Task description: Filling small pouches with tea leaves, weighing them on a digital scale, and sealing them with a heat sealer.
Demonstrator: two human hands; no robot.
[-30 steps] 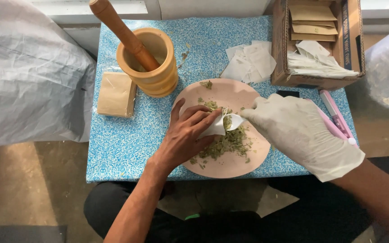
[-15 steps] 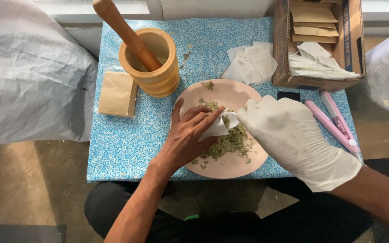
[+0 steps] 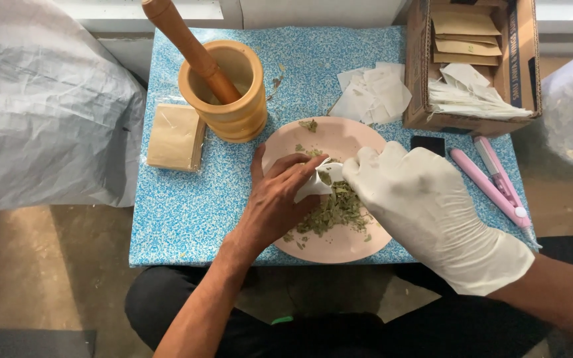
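A pink plate with a heap of dried green leaf flakes sits on the blue speckled table. My bare left hand holds a small white paper pouch over the plate. My right hand, in a white glove, pinches the pouch's other side, its fingertips at the pouch mouth. Both hands hover just above the flakes.
A wooden mortar with a pestle stands at the back left, beside a tan packet. White paper pouches lie behind the plate. A cardboard box of pouches and a pink tool are on the right.
Both hands stay over the plate with the pouch between them. The gloved right hand has shifted slightly left, toward the pouch.
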